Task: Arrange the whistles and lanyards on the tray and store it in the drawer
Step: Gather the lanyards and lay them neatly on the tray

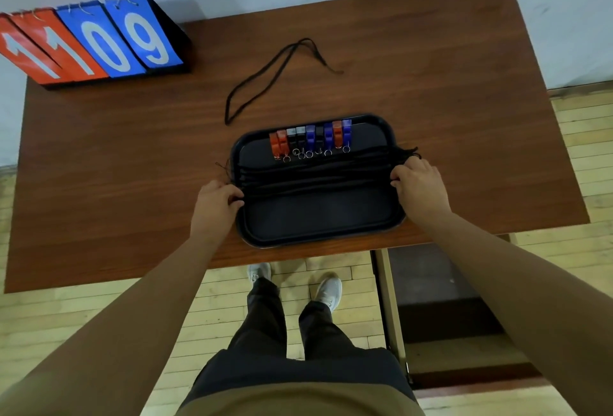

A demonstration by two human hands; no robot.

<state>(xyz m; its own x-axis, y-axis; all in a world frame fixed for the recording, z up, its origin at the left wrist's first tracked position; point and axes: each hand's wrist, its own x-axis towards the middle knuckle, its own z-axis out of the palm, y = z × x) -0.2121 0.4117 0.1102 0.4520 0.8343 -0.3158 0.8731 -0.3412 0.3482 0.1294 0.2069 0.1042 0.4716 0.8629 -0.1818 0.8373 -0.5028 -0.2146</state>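
A dark rectangular tray [318,226] lies near the front edge of the brown table [132,156]. Several whistles [310,140], orange, black and blue, stand in a row along its far side, each with a small metal ring. Several black lanyards [315,173] are stretched side by side across the tray's middle. My left hand [214,204] pinches their left ends at the tray's left rim. At the right rim my right hand [419,186] pinches their right ends. One loose black lanyard [262,80] lies on the table behind the tray.
A flip scoreboard [89,40] with orange and blue number cards stands at the table's far left corner. An open drawer [444,309] juts out under the table's right side. My legs and white shoes stand on the wooden floor below.
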